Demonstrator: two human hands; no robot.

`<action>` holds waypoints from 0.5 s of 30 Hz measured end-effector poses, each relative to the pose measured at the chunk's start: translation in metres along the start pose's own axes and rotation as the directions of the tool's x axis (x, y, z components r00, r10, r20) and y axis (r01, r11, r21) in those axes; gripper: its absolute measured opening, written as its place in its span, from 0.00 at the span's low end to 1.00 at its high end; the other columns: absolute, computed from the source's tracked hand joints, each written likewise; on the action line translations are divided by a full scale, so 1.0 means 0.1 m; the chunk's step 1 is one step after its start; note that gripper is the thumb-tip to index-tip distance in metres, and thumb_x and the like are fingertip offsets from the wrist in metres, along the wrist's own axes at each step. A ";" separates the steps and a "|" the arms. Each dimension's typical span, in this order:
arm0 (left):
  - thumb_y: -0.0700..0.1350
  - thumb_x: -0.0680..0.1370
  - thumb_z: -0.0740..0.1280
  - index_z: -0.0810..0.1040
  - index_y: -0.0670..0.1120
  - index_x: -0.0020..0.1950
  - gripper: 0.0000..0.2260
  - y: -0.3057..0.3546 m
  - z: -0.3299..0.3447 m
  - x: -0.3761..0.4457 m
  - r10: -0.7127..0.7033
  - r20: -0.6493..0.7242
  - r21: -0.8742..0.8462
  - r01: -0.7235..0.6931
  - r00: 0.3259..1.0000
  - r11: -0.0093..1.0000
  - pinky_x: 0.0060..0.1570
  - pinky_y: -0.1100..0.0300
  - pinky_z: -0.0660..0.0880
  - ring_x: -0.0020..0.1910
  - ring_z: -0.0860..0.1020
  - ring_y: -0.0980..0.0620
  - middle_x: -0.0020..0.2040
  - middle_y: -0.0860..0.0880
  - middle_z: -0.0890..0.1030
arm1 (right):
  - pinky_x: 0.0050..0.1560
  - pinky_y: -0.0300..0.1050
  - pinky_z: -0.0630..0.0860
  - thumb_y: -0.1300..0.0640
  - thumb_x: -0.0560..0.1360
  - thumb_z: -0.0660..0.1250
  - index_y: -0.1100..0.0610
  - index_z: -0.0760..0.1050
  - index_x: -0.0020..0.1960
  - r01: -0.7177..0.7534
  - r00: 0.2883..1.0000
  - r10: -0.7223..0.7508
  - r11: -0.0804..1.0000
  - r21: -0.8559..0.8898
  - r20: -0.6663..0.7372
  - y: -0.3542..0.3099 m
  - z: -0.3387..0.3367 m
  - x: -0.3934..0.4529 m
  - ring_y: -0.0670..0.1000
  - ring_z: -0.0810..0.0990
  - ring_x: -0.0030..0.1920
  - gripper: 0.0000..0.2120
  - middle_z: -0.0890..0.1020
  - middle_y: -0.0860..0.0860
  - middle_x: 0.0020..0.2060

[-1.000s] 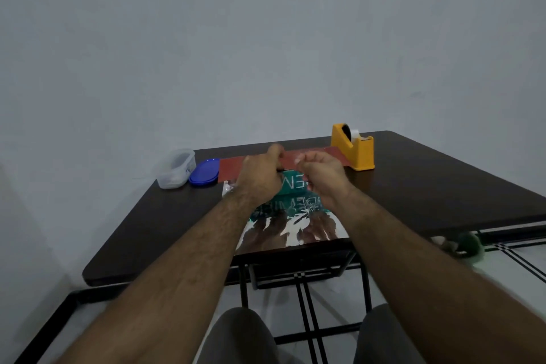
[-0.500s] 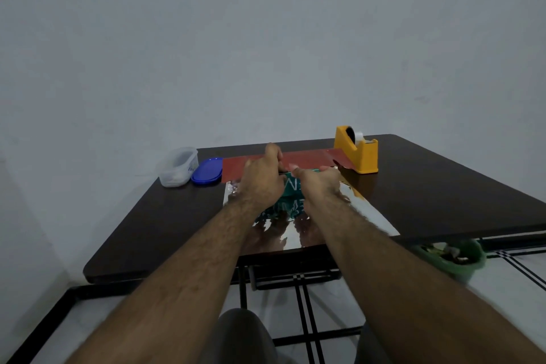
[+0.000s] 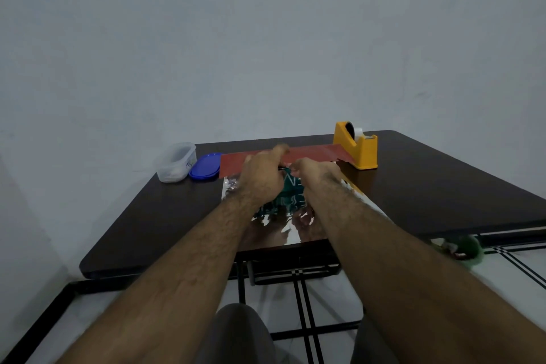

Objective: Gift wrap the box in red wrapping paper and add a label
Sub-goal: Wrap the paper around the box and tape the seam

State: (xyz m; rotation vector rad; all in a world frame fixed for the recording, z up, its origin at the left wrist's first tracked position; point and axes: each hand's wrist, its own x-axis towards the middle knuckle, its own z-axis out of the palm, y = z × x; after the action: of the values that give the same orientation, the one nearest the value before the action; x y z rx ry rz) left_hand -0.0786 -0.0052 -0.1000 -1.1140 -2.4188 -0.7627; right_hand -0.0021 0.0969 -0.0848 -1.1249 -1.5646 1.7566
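- The dark table (image 3: 428,186) carries everything, its near edge towards my knees.
- The wrapping paper (image 3: 313,154) lies across the middle, red strip at the far side, shiny silver underside spread towards me.
- The green box (image 3: 291,189) sits on the silver side, between my wrists and under my fingers.
- My left hand (image 3: 261,174) is curled over the box's far-left edge, pinching the red paper; its fingertips are blurred.
- My right hand (image 3: 317,173) is curled at the far edge too; what it holds I cannot tell.
- A yellow tape dispenser (image 3: 356,149) stands on the strip's right end.
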 end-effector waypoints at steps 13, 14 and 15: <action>0.39 0.79 0.71 0.86 0.54 0.65 0.17 -0.03 -0.03 0.12 0.046 0.096 0.070 -0.053 0.994 0.996 0.68 0.42 0.74 0.63 0.78 0.48 0.59 0.52 0.83 | 0.37 0.50 0.84 0.30 0.63 0.80 0.60 0.76 0.45 0.176 0.972 -0.230 0.857 -0.484 -0.055 0.14 -0.10 0.09 0.56 0.85 0.39 0.34 0.83 0.53 0.36; 0.39 0.79 0.71 0.86 0.54 0.65 0.17 -0.04 -0.03 0.12 0.051 0.096 0.068 -0.057 0.994 0.996 0.68 0.41 0.74 0.63 0.78 0.48 0.59 0.52 0.83 | 0.36 0.49 0.82 0.32 0.65 0.80 0.60 0.75 0.45 0.186 0.970 -0.240 0.821 -0.539 -0.031 0.16 -0.13 0.09 0.55 0.85 0.40 0.33 0.82 0.52 0.36; 0.39 0.79 0.71 0.86 0.53 0.65 0.17 -0.05 -0.02 0.12 0.055 0.095 0.068 -0.061 0.994 0.996 0.69 0.41 0.74 0.63 0.78 0.47 0.60 0.52 0.83 | 0.38 0.49 0.81 0.35 0.67 0.81 0.60 0.74 0.45 0.208 0.966 -0.260 0.764 -0.611 0.004 0.15 -0.16 0.09 0.56 0.84 0.43 0.30 0.82 0.52 0.39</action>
State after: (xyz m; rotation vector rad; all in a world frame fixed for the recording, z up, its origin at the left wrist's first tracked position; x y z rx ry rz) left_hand -0.0898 -0.0022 -0.0931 -1.2107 -2.4571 -0.6144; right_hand 0.0091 0.1104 -0.1016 -1.1874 -2.1931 1.0370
